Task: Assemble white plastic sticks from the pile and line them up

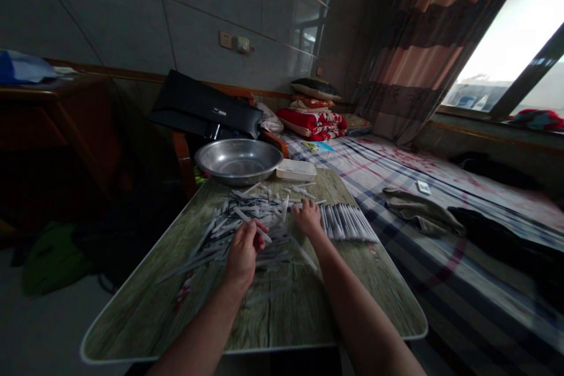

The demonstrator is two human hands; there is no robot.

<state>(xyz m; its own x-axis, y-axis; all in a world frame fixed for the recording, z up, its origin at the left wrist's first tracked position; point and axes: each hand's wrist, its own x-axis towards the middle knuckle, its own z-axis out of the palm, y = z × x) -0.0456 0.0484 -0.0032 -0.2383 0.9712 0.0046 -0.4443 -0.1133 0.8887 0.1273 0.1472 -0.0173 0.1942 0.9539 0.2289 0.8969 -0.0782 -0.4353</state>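
My left hand (pixel 245 248) is closed over the near side of a loose heap of slim white pen-like sticks (pixel 215 232), some with dark parts. Between its thumb and fingers is a white pen-like stick (pixel 265 236), slanting down to the right. At the heap's right edge, my right hand (pixel 307 217) has its fingers bent close together; whatever they grip is hidden. One stick (pixel 285 209) stands out steeply just left of that hand. Beside it on the right, many similar sticks lie side by side in a neat row (pixel 346 222).
A wood-patterned table (pixel 145 299) with a pale rim carries everything. Behind the heap are a wide metal basin (pixel 239 161) and a white shallow tray (pixel 296 170). A checked bed (pixel 396 176) adjoins on the right; a dark wooden cabinet (pixel 48 111) stands left.
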